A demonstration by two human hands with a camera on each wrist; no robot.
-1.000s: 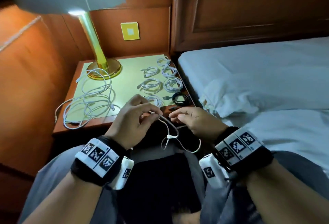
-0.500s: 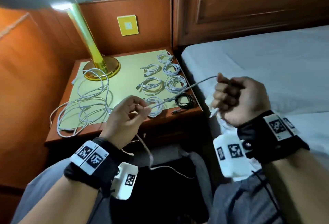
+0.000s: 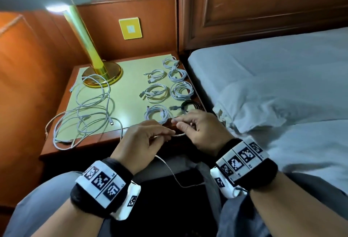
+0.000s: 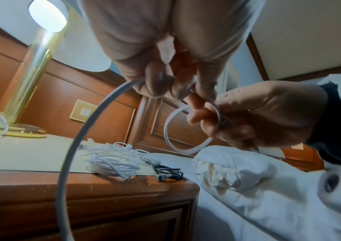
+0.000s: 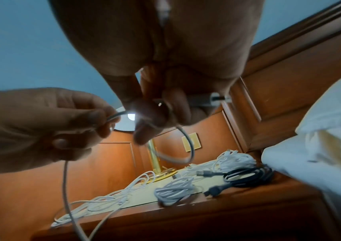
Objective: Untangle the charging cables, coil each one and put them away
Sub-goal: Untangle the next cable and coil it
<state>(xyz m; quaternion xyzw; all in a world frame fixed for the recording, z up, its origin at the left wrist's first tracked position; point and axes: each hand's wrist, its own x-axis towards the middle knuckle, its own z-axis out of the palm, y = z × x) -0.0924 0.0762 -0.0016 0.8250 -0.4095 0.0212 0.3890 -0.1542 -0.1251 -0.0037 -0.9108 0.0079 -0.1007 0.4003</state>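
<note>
Wooden nightstand (image 3: 56, 152) beside bed (image 3: 282, 78), head view: left hand (image 3: 140, 142) and right hand (image 3: 202, 131) meet at its front edge, fingertips pinching a white cable (image 3: 169, 170) whose tail hangs toward the lap.
Left wrist view: cable (image 4: 76, 138) bends into a small loop at the right hand (image 4: 258, 117).
Right wrist view: plug end (image 5: 217, 99) sticks out past the curled right fingers (image 5: 178, 106).

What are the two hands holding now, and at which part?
Both hold one white cable. The right hand pinches a small loop near the plug end; the left hand pinches the cable just beside it, and the rest hangs down to the lap.
</note>
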